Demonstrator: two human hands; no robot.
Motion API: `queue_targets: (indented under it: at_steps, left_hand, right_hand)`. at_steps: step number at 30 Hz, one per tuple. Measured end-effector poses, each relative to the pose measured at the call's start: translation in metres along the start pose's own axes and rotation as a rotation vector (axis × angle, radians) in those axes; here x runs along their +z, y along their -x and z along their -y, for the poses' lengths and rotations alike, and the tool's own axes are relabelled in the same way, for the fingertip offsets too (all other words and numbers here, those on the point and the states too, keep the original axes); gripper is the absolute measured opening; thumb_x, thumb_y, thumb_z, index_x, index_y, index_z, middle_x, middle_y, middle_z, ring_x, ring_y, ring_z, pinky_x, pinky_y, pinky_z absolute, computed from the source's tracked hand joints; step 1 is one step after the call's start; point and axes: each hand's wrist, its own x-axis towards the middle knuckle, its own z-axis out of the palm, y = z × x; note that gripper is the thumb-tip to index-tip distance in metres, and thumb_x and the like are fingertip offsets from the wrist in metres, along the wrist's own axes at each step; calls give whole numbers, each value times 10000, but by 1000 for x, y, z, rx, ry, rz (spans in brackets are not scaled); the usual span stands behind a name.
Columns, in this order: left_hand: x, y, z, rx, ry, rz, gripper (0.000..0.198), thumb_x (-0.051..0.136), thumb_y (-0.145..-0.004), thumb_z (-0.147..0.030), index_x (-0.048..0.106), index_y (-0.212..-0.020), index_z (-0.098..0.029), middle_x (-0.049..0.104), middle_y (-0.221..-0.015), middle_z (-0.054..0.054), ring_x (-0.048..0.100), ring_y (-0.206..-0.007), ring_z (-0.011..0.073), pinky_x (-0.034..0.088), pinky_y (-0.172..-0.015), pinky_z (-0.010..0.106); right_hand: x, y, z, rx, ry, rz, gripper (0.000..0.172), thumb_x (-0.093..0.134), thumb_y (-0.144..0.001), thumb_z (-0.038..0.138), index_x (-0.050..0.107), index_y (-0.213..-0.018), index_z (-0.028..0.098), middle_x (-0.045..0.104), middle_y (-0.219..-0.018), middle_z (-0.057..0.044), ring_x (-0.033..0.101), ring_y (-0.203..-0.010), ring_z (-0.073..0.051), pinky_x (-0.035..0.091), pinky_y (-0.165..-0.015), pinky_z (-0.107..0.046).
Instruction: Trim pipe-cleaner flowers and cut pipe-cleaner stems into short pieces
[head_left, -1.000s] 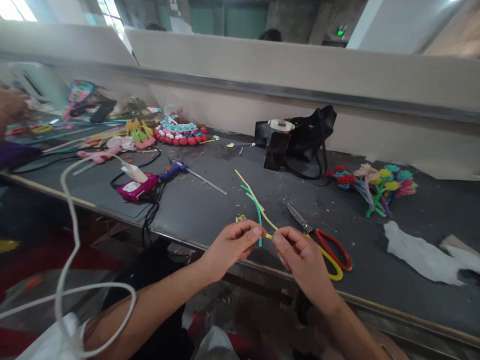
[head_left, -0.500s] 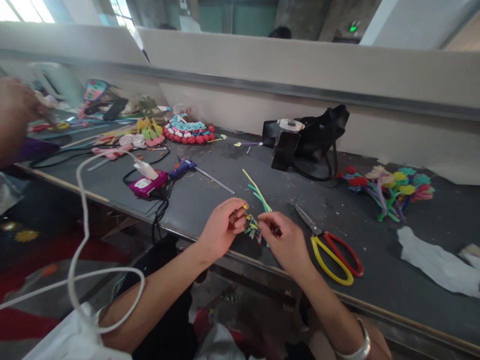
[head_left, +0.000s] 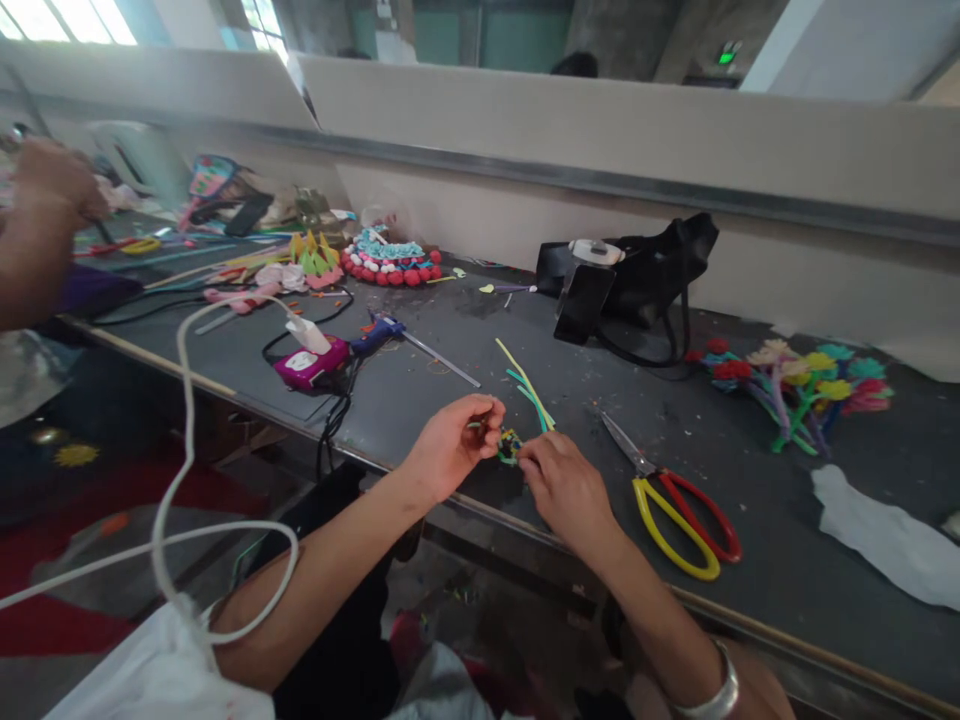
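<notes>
My left hand point(head_left: 453, 446) is raised just over the table's front edge, with its fingers curled and the thumb against the fingertips. Whatever lies in that pinch is too small to make out. My right hand point(head_left: 567, 482) reaches down beside a small pile of short coloured snippets point(head_left: 510, 446), its fingertips bent together at the pile's right side. Behind the pile lie a few long yellow and green fuzzy strips point(head_left: 526, 384), close to my right knuckles. Scissors point(head_left: 678, 515) with one yellow and one red handle rest open to the right of my right hand.
A glue gun point(head_left: 381, 334) and a purple power block point(head_left: 312, 364) with cables lie left. A black bag point(head_left: 652, 280) with a phone point(head_left: 582, 302) leaning on it stands behind. Fuzzy flowers point(head_left: 799, 385) and white paper point(head_left: 877, 530) are right. Another person's hand point(head_left: 56, 190) works far left.
The yellow bit at my left fingertips no longer shows. My right hand's fingers have closed in at the pile. The view has shifted slightly left; the other person's hand has changed pose.
</notes>
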Motion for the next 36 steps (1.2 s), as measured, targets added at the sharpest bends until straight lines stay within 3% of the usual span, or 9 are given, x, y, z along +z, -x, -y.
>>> queue_targets:
  at_steps: [5, 11, 13, 17, 20, 23, 26, 30, 36]
  left_hand:
    - [2, 4, 6, -18, -379, 72, 131, 668, -731, -250, 616, -784, -142, 403, -540, -65, 315, -457, 49, 177, -433, 202]
    - [2, 2, 18, 223, -948, 55, 158, 662, -737, -311, 646, -756, -155, 530, -644, -32, 435, -613, 92, 326, -581, 225]
    - [1, 0, 19, 273, -1038, 62, 147, 638, -746, -304, 635, -720, -160, 536, -635, -34, 448, -626, 103, 337, -603, 231]
    - [1, -1, 19, 222, -956, 39, 141, 634, -711, -289, 621, -659, -159, 501, -574, -47, 422, -571, 98, 305, -558, 222]
    - [3, 0, 19, 187, -879, 17, 135, 661, -661, -262, 617, -597, -152, 499, -545, -45, 410, -556, 92, 290, -552, 219]
    - [5, 1, 19, 127, -788, 0, 114, 672, -629, -235, 620, -571, -152, 484, -518, -49, 371, -512, 75, 255, -513, 213]
    - [5, 2, 15, 44, -677, -34, 97, 664, -619, -217, 615, -568, -150, 415, -469, -65, 273, -437, 49, 153, -450, 219]
    - [-2, 1, 1, 78, -534, -63, 127, 679, -625, -212, 584, -563, -154, 336, -437, -81, 215, -388, 30, 87, -427, 232]
    - [-7, -2, -4, -16, -391, 72, 118, 659, -647, -169, 548, -607, -159, 259, -472, -102, 184, -377, 17, 80, -420, 220]
  right_hand:
    - [-5, 0, -8, 81, -163, -55, 121, 433, -940, 194, 550, -908, 202, 627, -861, -28, 593, -816, -181, 440, -738, -283]
    - [-6, 2, -8, 122, -261, -73, 129, 436, -937, 222, 559, -902, 207, 633, -844, -16, 596, -782, -178, 436, -711, -287]
    - [-6, 2, -7, 118, -275, -72, 134, 436, -934, 217, 566, -903, 206, 640, -853, -21, 599, -795, -180, 442, -719, -290]
    - [-8, 2, -5, 56, -266, -61, 191, 518, -882, 187, 592, -1058, 202, 652, -988, -44, 596, -915, -194, 446, -813, -309]
    - [-7, 3, -4, -67, -117, -63, 274, 561, -883, 194, 613, -1151, 208, 651, -1071, -69, 571, -1001, -224, 411, -854, -350]
    - [-7, 3, -5, -107, 3, -77, 159, 540, -929, 223, 672, -1017, 212, 682, -977, -62, 583, -935, -220, 378, -795, -346]
    - [-9, 2, -10, -88, 0, -79, 157, 536, -942, 231, 686, -898, 219, 693, -909, -37, 585, -881, -202, 349, -777, -334]
    - [-18, 3, -22, -41, -54, -99, 176, 541, -933, 224, 701, -861, 216, 693, -879, -32, 583, -878, -201, 350, -796, -330]
    - [-23, 7, -24, 13, -178, -124, 210, 528, -937, 269, 720, -869, 220, 699, -845, -28, 617, -837, -184, 424, -770, -303]
